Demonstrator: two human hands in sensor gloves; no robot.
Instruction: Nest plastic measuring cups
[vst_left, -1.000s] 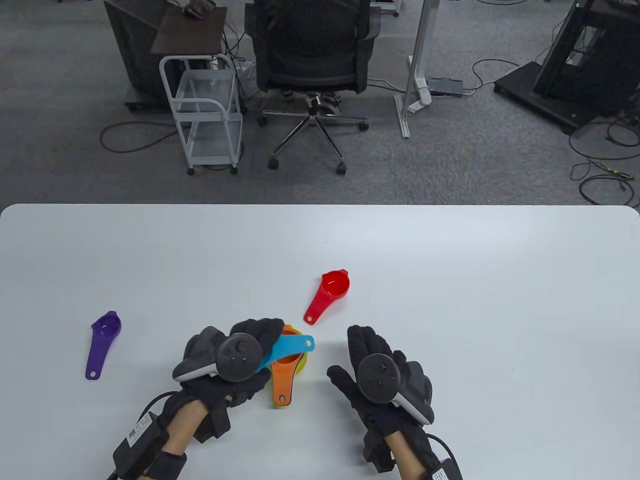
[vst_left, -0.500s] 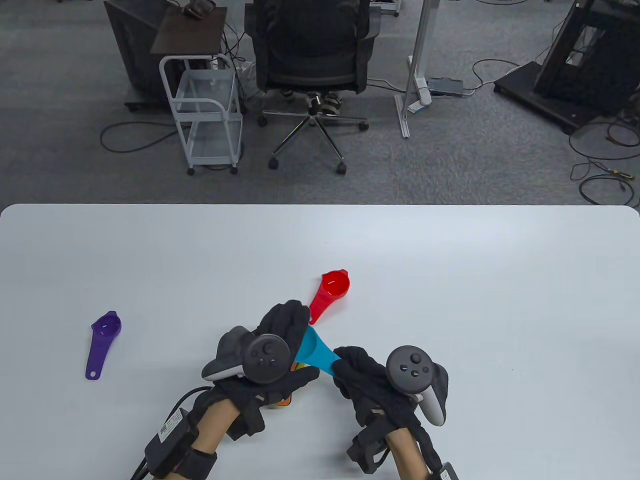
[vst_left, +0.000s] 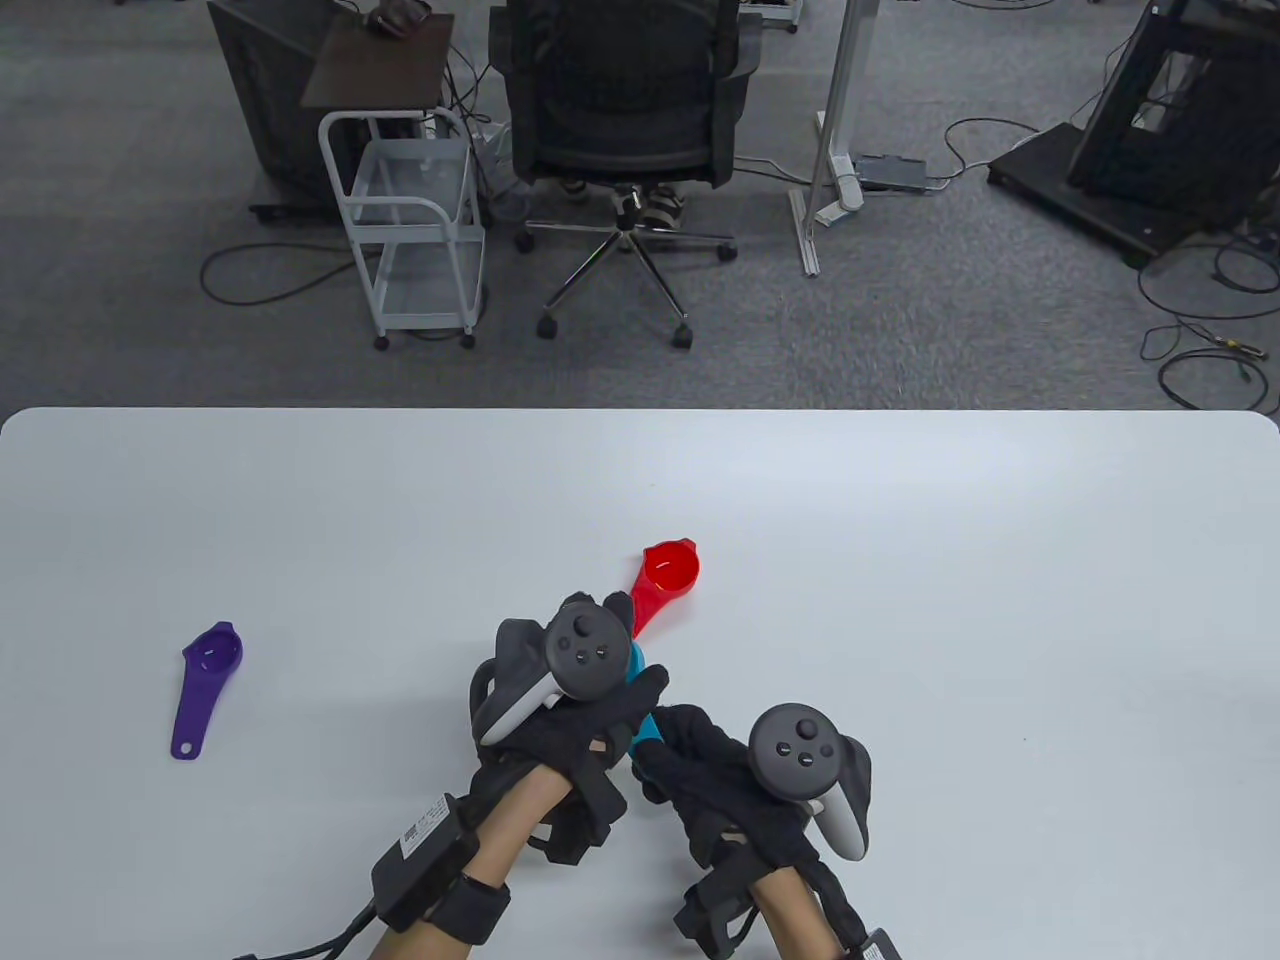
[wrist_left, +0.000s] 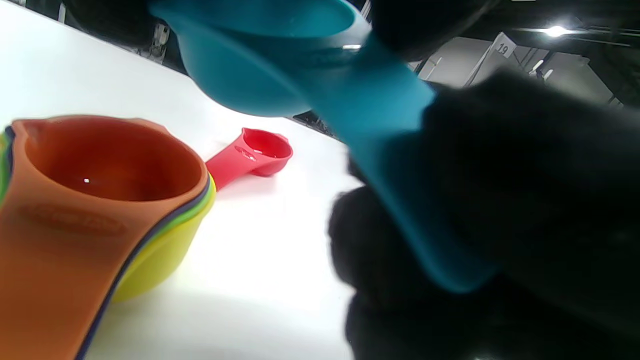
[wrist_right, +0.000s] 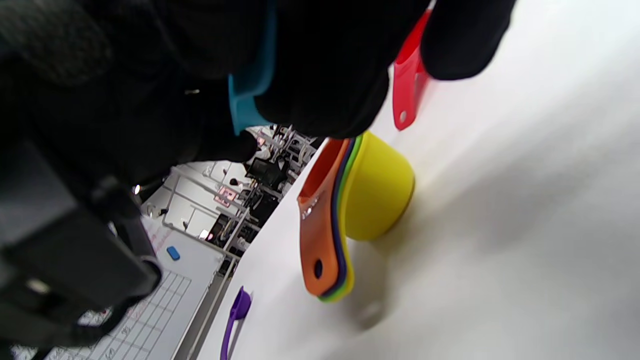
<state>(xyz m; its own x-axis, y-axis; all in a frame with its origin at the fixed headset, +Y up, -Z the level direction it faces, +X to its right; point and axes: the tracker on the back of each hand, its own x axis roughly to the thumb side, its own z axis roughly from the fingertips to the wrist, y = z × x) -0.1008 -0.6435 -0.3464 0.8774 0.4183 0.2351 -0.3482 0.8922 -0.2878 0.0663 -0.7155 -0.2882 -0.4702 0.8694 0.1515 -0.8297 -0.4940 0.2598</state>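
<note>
Purple cup (vst_left: 205, 685) lies far left on the table (vst_left: 900, 560); left hand (vst_left: 580, 700) has shifted right, now cupping the blue cup (wrist_left: 280, 65) above the orange-topped stack (wrist_left: 95, 200); right hand (vst_left: 740, 780) grips its handle; red cup (vst_left: 665, 580) lies beyond.

table view: high up, looks down at counter (vst_left: 900, 520) | wrist views: very close, low, tilted | all three see red cup (vst_left: 668, 575) (wrist_left: 255, 155) (wrist_right: 407, 85)
</note>
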